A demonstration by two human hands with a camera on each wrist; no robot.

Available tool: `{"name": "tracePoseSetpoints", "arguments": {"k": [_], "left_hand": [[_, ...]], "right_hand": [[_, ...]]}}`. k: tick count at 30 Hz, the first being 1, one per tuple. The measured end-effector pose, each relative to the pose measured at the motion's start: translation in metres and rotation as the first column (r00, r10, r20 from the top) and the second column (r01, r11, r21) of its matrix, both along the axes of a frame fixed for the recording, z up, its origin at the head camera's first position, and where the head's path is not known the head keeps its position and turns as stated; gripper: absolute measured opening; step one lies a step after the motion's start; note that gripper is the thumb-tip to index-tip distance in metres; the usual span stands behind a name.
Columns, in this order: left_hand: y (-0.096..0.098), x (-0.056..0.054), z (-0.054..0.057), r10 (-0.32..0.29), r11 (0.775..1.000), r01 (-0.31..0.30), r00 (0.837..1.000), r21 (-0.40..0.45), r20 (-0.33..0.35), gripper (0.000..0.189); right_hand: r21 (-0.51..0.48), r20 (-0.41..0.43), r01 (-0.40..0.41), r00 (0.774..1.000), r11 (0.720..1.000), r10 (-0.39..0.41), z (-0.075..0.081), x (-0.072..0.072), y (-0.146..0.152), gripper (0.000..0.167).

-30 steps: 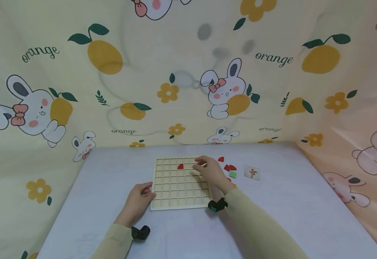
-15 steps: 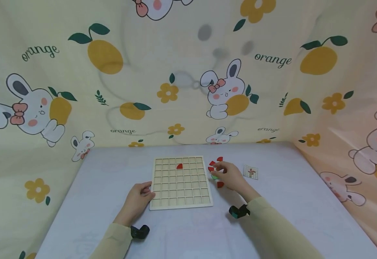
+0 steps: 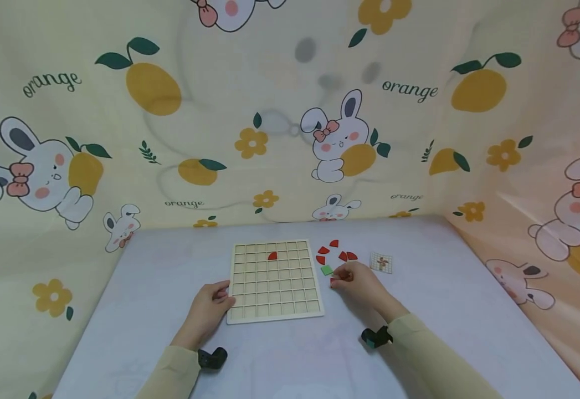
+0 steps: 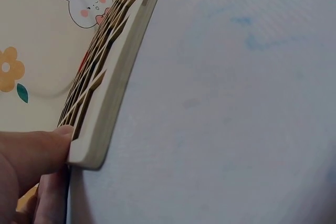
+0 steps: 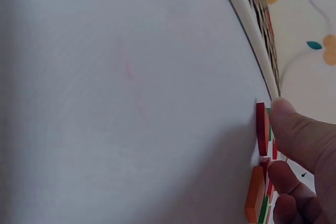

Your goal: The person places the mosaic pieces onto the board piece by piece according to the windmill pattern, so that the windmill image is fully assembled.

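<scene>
A pale wooden grid board (image 3: pixel 276 320) lies on the table, with one red quarter-round piece (image 3: pixel 272 256) in an upper cell. My left hand (image 3: pixel 207 310) grips the board's left edge, thumb (image 4: pixel 55 148) on the rim and fingers beside or under it. To the right of the board, my right hand (image 3: pixel 362 284) hovers low over loose pieces, thumb and index fingertip apart. Nearest its thumb are a red piece (image 5: pixel 262 129) and a green square (image 3: pixel 327 270); an orange piece (image 5: pixel 255 195) lies near its index finger. Whether it touches any piece is unclear.
Several red quarter-round pieces (image 3: pixel 323 250) are scattered right of the board. Beyond them lies a small card (image 3: pixel 381 262) with a gridded red pattern. A printed cloth (image 3: pixel 270 111) of rabbits and oranges hangs behind the white table (image 3: pixel 280 360).
My right hand has come off the board's upper right, moved right over the loose pieces, then slightly towards me, uncovering more red ones. The left hand stays on the board's edge.
</scene>
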State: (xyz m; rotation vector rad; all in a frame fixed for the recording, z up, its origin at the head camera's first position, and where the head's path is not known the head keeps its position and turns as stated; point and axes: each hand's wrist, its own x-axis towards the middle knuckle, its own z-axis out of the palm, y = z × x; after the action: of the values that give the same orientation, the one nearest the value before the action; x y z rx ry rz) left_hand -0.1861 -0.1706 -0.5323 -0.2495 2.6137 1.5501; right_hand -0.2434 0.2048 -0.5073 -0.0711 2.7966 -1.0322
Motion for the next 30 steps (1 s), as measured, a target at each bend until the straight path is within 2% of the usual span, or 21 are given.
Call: {"name": "tracePoseSetpoints", "arguments": {"k": [6,13,21,30], "left_hand": [[0.0008,-0.0002,0.0009,0.004,1.000,-0.004,1.000,-0.013,0.008,0.052],[0.0020,0.0011,0.0024,0.005,1.000,-0.005,1.000,-0.004,0.015,0.052],[0.0031,0.0023,0.0056,0.021,1.000,-0.021,0.999,0.003,0.026,0.052],[0.0037,0.0006,0.0025,0.033,0.999,-0.032,0.998,-0.014,0.047,0.053]], "right_hand": [[0.045,-0.030,-0.019,0.999,0.999,0.020,-0.0032,0.0003,0.0007,0.023],[0.081,-0.046,-0.031,0.998,0.996,0.035,0.0021,0.0042,0.0001,0.020],[0.082,-0.057,-0.032,0.998,0.996,0.036,0.0004,0.0033,-0.0025,0.020],[0.093,-0.055,-0.021,0.998,0.995,0.026,-0.0020,0.0019,-0.0061,0.020]]}}
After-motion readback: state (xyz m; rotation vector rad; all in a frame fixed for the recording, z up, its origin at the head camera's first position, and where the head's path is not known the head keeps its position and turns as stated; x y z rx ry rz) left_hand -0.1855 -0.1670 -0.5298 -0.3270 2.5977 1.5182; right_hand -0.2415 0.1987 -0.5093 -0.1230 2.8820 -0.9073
